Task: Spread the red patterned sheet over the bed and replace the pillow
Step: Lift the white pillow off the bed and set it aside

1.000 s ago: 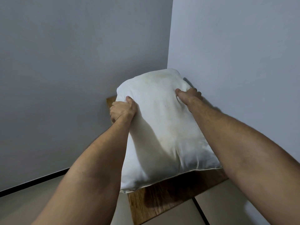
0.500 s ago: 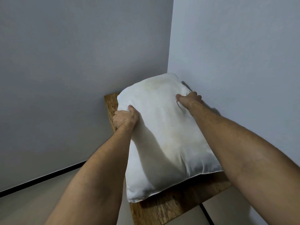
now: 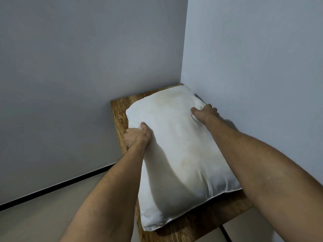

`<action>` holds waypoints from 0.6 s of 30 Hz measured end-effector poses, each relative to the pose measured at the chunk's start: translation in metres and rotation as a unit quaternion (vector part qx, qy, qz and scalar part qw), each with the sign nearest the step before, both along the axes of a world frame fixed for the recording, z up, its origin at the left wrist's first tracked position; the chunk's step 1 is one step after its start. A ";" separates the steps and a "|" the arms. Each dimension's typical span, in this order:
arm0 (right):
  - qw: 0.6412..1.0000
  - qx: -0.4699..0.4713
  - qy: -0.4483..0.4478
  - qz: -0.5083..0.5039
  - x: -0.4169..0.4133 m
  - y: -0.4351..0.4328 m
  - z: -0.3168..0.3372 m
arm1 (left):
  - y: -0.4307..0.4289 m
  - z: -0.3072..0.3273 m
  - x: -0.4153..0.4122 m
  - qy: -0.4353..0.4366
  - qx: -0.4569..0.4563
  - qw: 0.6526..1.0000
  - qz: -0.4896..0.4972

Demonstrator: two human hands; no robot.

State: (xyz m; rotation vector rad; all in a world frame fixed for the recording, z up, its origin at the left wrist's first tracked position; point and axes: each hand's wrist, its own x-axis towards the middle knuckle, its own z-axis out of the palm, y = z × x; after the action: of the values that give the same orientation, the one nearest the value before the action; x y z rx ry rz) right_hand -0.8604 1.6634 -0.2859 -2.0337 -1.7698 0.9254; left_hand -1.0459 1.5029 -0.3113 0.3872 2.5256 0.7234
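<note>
A white, faintly stained pillow lies on a wooden board pushed into the corner of two walls. My left hand grips the pillow's left edge, thumb on top. My right hand clutches its far right edge close to the right wall. Both forearms stretch forward over the pillow's sides. Neither the red patterned sheet nor the bed is in view.
Grey walls meet in a corner just behind the board. A pale tiled floor with a black skirting line lies to the left, and a dark floor joint shows at bottom right.
The pillow, held in both hands, has come down from a raised tilt and now rests lower on the wooden board, with more of the board showing at its far end.
</note>
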 end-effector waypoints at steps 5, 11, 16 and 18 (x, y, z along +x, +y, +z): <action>1.000 -0.009 -0.013 0.016 -0.001 0.003 -0.011 | 0.000 -0.007 -0.001 -0.001 -0.011 1.000 -0.001; 0.999 -0.012 -0.027 0.034 -0.001 0.004 -0.024 | -0.003 -0.022 0.000 -0.010 -0.034 0.999 -0.004; 0.999 -0.014 -0.026 0.037 -0.001 0.006 -0.024 | 0.000 -0.025 -0.003 -0.016 -0.029 0.999 0.001; 0.999 -0.017 -0.029 0.040 -0.002 0.006 -0.021 | 0.001 -0.018 -0.003 -0.003 -0.035 0.999 -0.006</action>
State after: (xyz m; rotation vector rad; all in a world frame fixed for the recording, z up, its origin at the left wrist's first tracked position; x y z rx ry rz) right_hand -0.8622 1.6699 -0.3072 -2.0427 -1.8911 0.9351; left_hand -1.0490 1.5044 -0.3289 0.3742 2.5331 0.6282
